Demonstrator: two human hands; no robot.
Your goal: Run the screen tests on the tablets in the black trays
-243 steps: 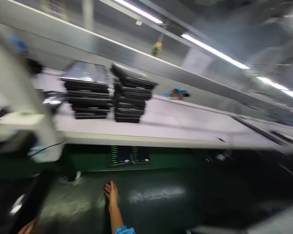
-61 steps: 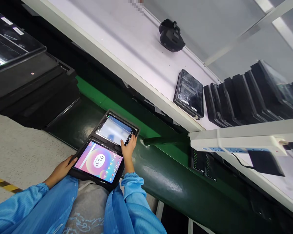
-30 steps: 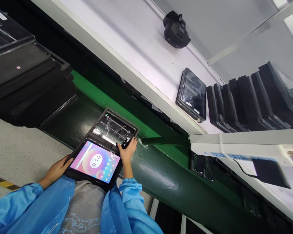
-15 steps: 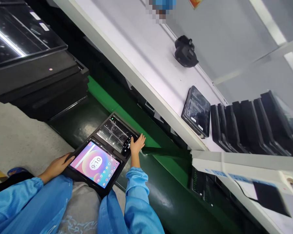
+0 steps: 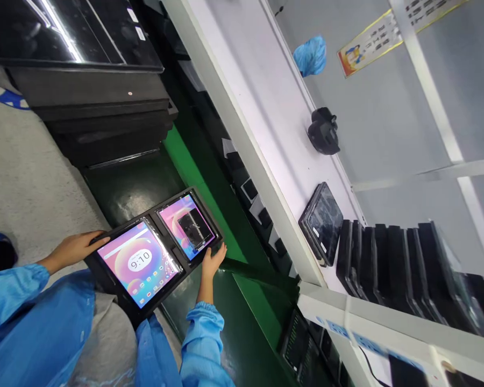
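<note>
A black foam tray (image 5: 169,243) with two tablets side by side rests over my lap and the green bench. My left hand (image 5: 76,248) grips its left end, thumb on top and fingers partly hidden beneath. My right hand (image 5: 212,260) holds the right end, thumb at the lower edge of the right tablet (image 5: 177,215). That tablet's screen shows a pink and blue wallpaper with a small dark window over it. The left tablet (image 5: 139,263) is lit with a home screen reading 9:10.
Stacked black trays (image 5: 100,97) stand at upper left, more tablets on top. On the white shelf (image 5: 262,107) are a black device (image 5: 323,131), a flat stack of tablets (image 5: 322,223) and a row of black trays (image 5: 387,263). A power strip (image 5: 331,325) runs along the shelf's upright.
Eight seconds ago no tray was in my hands. The right tablet's screen has gone from a full dark view to wallpaper with a shrunken window. My view has tilted; both hands keep hold.
</note>
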